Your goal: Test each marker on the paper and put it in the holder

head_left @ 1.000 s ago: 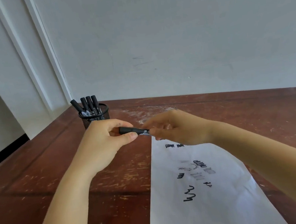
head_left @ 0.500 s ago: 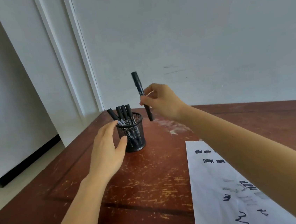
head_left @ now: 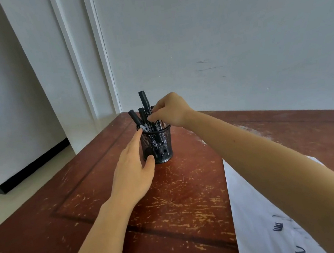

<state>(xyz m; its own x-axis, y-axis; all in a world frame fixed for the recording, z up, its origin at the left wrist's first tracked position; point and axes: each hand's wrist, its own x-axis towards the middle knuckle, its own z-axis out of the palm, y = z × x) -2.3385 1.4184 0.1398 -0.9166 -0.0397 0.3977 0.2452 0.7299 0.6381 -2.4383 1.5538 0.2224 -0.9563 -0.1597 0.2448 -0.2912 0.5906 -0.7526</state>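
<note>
R hand [head_left: 172, 111] pinches marker [head_left: 143, 100], partly in holder [head_left: 162, 145] | L hand [head_left: 131, 171] touches holder

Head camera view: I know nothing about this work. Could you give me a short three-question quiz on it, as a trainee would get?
1. True or false: the holder lies tipped over on its side.
2. Which hand pinches the marker that stands highest? A: left. B: right.
3. Fill in: the left hand touches the side of the ____.

Key: 1 false, it stands upright. 2 B, the right hand. 3 holder.
</note>
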